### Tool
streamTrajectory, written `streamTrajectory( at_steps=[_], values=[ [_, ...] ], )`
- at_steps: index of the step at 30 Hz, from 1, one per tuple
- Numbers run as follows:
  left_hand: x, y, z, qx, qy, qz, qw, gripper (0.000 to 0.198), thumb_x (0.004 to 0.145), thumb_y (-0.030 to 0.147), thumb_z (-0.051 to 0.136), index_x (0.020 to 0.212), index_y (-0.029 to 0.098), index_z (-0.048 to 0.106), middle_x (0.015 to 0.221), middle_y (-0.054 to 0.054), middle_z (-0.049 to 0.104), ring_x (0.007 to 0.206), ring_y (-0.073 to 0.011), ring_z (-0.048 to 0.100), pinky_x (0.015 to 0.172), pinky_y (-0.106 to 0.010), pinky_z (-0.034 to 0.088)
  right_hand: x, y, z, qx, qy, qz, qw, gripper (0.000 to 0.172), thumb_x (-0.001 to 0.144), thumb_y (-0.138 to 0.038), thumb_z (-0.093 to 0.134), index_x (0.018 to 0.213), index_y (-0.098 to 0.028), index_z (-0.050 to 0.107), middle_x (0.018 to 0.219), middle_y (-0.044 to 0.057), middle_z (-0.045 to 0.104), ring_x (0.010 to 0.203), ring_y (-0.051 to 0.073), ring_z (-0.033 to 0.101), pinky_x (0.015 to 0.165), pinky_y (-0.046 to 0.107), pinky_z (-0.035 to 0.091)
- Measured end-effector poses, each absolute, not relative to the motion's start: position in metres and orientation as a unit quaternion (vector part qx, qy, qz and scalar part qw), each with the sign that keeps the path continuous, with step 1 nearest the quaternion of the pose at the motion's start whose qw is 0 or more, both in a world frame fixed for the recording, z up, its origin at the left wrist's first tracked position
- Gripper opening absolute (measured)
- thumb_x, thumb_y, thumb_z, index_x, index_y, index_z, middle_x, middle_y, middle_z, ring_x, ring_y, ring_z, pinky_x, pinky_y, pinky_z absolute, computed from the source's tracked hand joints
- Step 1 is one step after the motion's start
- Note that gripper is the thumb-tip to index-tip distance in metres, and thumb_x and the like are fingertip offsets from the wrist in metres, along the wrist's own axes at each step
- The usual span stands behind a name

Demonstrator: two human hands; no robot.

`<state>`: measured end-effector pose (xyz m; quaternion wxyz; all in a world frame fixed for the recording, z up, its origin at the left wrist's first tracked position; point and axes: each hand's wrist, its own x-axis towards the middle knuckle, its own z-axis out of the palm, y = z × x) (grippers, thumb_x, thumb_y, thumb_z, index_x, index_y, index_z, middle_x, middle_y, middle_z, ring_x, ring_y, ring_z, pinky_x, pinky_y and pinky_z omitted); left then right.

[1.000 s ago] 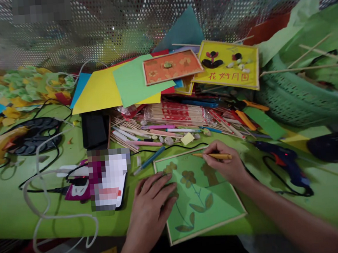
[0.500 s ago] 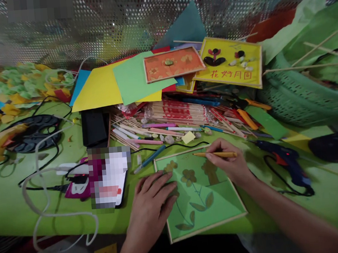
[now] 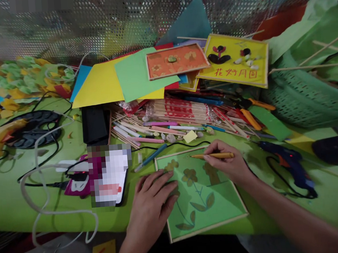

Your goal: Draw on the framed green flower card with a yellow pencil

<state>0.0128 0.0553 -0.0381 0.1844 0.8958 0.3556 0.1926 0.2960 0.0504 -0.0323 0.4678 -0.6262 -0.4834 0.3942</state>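
Note:
A green picture board point(image 3: 222, 212) with a pale stick frame lies at the table's near edge. Drawn on it are brown flowers point(image 3: 189, 176) with blue-outlined stems and leaves, and a brown shape at its upper right. My left hand point(image 3: 154, 198) lies flat over the board's left edge, fingers spread, covering part of the drawing. Between the thumb and fingers of my right hand point(image 3: 226, 163) is an orange-brown marker pen point(image 3: 218, 155). Its tip points left, at the upper part of the board, near some small faint marks; whether it touches the paper I cannot tell.
Left of the board lie a blue pen point(image 3: 151, 158), a phone point(image 3: 111, 177) and a power strip point(image 3: 78, 184) with cables. To the right rests a blue glue gun point(image 3: 289, 167). Behind are sticks and markers, coloured paper point(image 3: 98, 83), finished pictures point(image 3: 234, 61) and a green basket point(image 3: 307, 100).
My right hand has shifted slightly left with the marker pen, moving its tip left across the upper board. My left hand stays in place. The view has shifted a little.

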Motion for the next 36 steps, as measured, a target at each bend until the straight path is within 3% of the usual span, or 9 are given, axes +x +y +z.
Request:
streamTrajectory(
  at_steps=[36],
  values=[
    [0.0134, 0.0553, -0.0383, 0.896, 0.357, 0.193, 0.183, 0.027, 0.099, 0.026, 0.061, 0.123, 0.032, 0.069, 0.137, 0.001, 0.068, 0.131, -0.0248, 0.056, 0.107, -0.047, 0.042, 0.2975, 0.0496, -0.0327, -0.631, -0.506, 0.386, 0.443, 0.013, 0.081, -0.029, 0.072, 0.078, -0.021, 0.064, 0.066, -0.002, 0.059, 0.055, 0.012, 0.049, 0.051, 0.025, 0.04]
  ],
)
